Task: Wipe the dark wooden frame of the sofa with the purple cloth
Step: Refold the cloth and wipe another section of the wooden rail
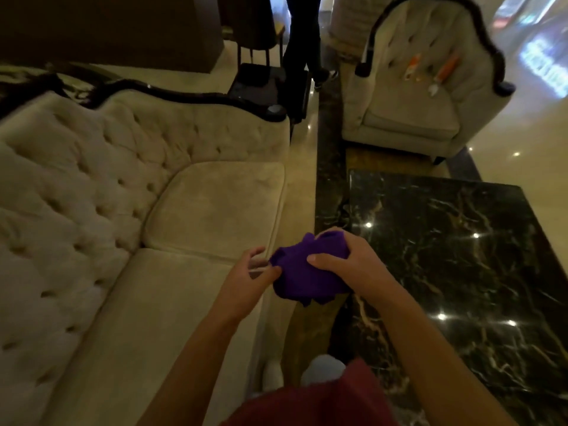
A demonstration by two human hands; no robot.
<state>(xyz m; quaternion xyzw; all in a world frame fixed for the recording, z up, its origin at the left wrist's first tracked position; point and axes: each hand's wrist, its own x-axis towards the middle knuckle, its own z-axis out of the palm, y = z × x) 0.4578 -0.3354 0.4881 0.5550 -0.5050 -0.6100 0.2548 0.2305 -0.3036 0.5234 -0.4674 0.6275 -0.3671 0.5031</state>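
A crumpled purple cloth [302, 272] is bunched in front of me, above the sofa's front edge. My right hand [347, 262] grips it from the right, thumb on top. My left hand [252, 272] touches its left edge with the fingers partly spread, pinching a corner. The cream tufted sofa [123, 210] fills the left side. Its dark wooden frame [190, 98] runs along the top of the backrest and ends in a rounded armrest tip at the far end, well beyond both hands.
A black marble coffee table [461, 256] stands close on the right. A cream armchair [424, 96] with dark trim holds some small items. A person's legs [299, 41] stand behind the sofa beside a dark side table [261, 84]. The floor is glossy.
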